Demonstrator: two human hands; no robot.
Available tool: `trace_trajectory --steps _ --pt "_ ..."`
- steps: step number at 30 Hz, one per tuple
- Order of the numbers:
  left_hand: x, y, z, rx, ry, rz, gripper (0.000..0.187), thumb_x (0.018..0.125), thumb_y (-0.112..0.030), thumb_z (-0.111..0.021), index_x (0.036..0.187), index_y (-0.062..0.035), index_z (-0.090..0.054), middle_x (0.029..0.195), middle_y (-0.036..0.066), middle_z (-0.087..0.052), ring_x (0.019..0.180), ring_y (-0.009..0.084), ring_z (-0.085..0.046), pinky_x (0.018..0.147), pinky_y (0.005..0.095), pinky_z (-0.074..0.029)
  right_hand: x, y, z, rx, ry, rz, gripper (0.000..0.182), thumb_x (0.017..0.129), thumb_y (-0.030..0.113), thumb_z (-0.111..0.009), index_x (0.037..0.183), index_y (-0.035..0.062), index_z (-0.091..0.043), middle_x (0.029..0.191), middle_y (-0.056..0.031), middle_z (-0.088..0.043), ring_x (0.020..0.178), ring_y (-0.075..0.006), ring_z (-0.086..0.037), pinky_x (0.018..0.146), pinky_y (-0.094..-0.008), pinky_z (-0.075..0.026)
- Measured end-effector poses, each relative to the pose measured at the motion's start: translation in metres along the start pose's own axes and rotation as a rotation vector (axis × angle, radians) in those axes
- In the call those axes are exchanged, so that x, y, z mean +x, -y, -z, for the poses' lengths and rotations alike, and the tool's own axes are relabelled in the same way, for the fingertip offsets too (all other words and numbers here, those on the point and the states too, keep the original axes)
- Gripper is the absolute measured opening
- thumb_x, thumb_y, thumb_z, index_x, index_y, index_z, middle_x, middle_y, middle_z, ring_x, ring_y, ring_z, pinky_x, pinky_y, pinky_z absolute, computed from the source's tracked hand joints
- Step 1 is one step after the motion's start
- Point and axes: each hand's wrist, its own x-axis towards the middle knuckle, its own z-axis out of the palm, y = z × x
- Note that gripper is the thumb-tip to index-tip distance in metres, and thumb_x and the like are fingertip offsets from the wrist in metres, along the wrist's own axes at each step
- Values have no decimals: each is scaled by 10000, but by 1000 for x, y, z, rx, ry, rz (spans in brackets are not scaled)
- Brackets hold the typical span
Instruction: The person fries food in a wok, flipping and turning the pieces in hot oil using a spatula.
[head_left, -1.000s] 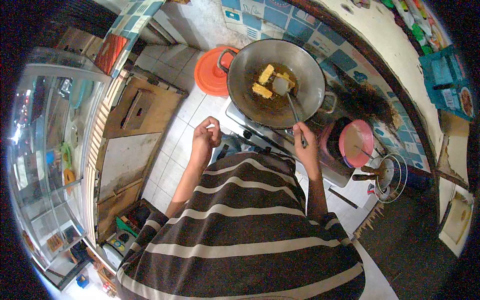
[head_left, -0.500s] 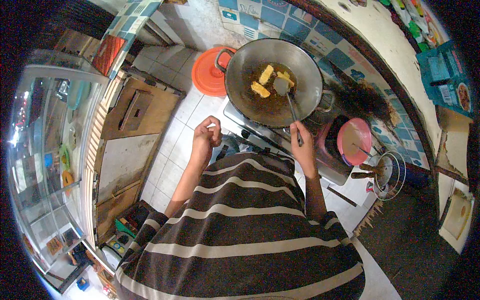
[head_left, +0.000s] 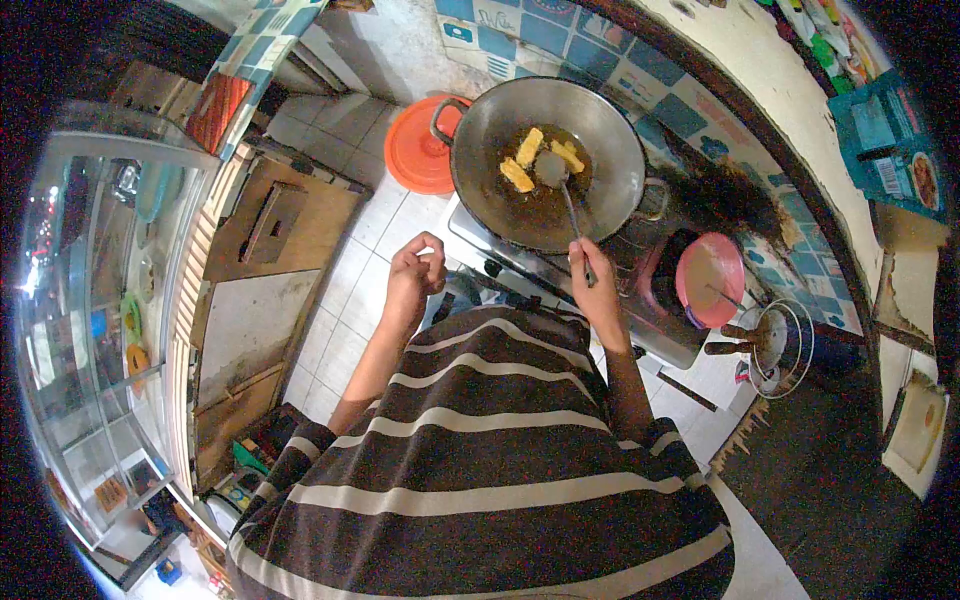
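Note:
My right hand [head_left: 597, 283] is closed around the handle of a metal spatula [head_left: 571, 208]. The spatula's head dips into the oil at the bottom of a large wok [head_left: 610, 135] on the stove. Three golden, battered pieces lie in the oil around it: one piece [head_left: 531, 146] at the upper left, another piece [head_left: 516, 176] at the lower left, and a third piece [head_left: 567, 155] to the right. Left of the stove front, my left hand [head_left: 416, 268] hangs in the air with its fingers curled and nothing visible in them.
An orange lid [head_left: 415, 150] is left of the wok. On the stove's right side sits a pink bowl [head_left: 712, 280] of pale batter with a spoon in it. Beyond it is a wire strainer [head_left: 783, 350]. A glass display case [head_left: 100, 330] stands at far left.
My right hand and the spatula have shifted left, and the spatula head has moved off the right-hand piece to the middle. The lower-left piece has moved slightly. My left hand stays put.

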Motion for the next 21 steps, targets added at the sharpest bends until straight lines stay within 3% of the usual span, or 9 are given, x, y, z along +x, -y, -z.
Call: trace_trajectory --steps 8,14,16,18,21 --pt "0 2 1 -29 23 -2 247 676 64 -343 840 -60 -481 530 -41 -356 452 59 -292 425 218 -200 -2 -6 1 7 -36 -18 439 938 362 -497 1132 -24 -578 1113 -207 -611 1074 -326 -567 947 -373 -415" --pt "-1 4 6 -13 11 -12 252 679 72 -344 839 -63 -485 532 -41 -364 453 63 -298 429 222 -201 -1 -23 -1 122 -130 11 396 931 308 -540 1160 -14 -559 1047 -147 -635 953 -236 -597 873 -326 -446" --pt "-3 1 4 16 -16 6 245 681 66 -344 834 -64 -485 530 -40 -369 452 64 -302 432 223 -200 8 -48 -13 274 -207 -30 277 948 298 -511 919 23 -533 801 -32 -531 729 -132 -504 658 -255 -398" --pt "-4 1 4 24 -33 16 239 682 61 -344 828 -65 -485 528 -38 -373 450 65 -304 434 223 -200 8 -41 -14 582 -212 -140 298 960 295 -490 749 86 -471 647 43 -416 574 -34 -385 499 -184 -292" --pt "-5 3 5 7 -34 9 230 681 55 -347 824 -64 -483 526 -38 -374 447 63 -302 435 222 -199 8 -46 -13 552 -185 -165 271 959 287 -497 799 69 -507 662 35 -443 588 -41 -404 510 -190 -314"
